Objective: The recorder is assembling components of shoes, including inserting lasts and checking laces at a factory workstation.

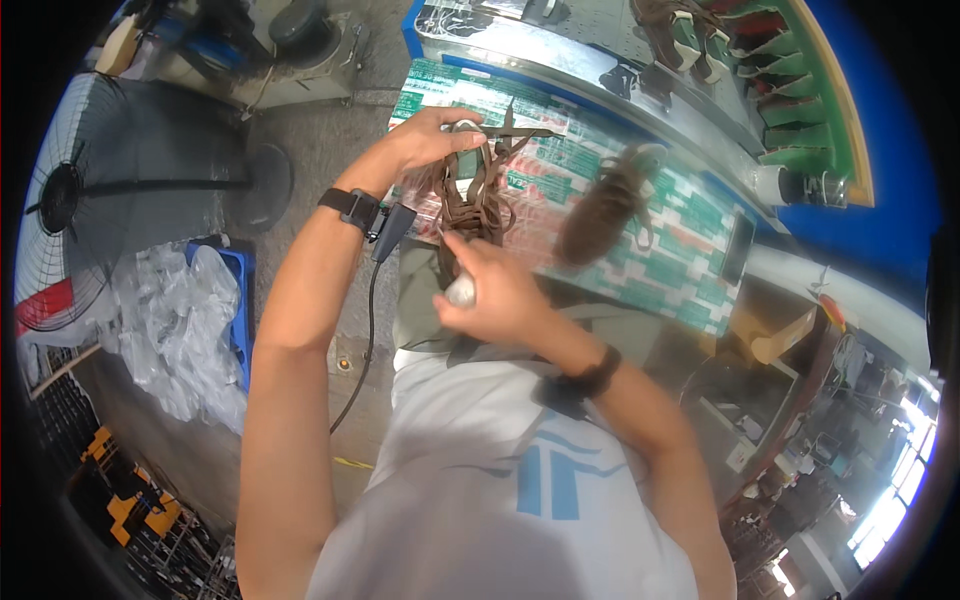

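A brown lace-up shoe [468, 215] lies at the left end of the table, its opening at the far end and its loose laces spread to the right. My left hand [428, 142] is closed around the rim of its opening. In my right hand [498, 292], the closed fingers grip a small tool with a rounded whitish handle [461, 290], against the near end of the shoe. The index finger stretches forward along the tool; its tip is too small to make out. A second brown shoe [603, 212], slightly blurred, lies farther right.
Green, white and red printed sheeting [540, 215] covers the tabletop. Beyond it runs a metal-edged conveyor [590, 75] carrying more brown shoe parts, beside a green rack [815, 110]. A fan [62, 195] and a blue crate [240, 300] with clear plastic bags stand left. A black cable [372, 340] hangs from my left wrist.
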The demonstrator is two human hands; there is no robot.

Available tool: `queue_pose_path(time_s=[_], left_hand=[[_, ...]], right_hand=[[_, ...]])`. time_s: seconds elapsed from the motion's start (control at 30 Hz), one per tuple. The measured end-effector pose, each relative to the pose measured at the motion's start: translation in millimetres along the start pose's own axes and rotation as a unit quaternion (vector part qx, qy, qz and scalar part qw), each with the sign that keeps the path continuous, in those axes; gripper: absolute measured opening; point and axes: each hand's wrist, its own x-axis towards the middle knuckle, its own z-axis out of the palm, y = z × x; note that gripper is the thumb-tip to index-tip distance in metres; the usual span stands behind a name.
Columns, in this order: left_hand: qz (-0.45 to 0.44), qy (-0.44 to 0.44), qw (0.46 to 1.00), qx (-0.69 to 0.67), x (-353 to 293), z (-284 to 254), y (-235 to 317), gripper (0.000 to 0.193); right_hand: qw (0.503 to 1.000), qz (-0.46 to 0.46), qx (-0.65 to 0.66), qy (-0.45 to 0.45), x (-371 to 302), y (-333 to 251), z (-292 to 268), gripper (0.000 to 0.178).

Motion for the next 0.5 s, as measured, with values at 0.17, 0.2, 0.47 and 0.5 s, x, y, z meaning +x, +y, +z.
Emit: queue_pose_path(time_s=[0.17, 0.2, 0.47, 0.5], left_hand=[[-0.033, -0.013, 0.999, -0.038, 6, 7, 6, 0.058], [-0.042, -0.009, 0.999, -0.021, 8, 7, 12, 0.058], [-0.071, 0.020, 0.997, -0.002, -15, 8, 25, 0.088], [-0.060, 0.064, 0.996, 0.009, -27, 16, 13, 0.091]], right_hand=[[0.997, -0.006, 0.009, -0.073, -27, 11, -37, 0.082], [0.998, -0.008, 0.010, -0.067, -21, 10, -34, 0.082], [0.995, -0.094, -0.017, -0.010, -23, 19, -22, 0.081], [0.997, -0.077, 0.016, 0.004, -32, 22, -28, 0.082]])
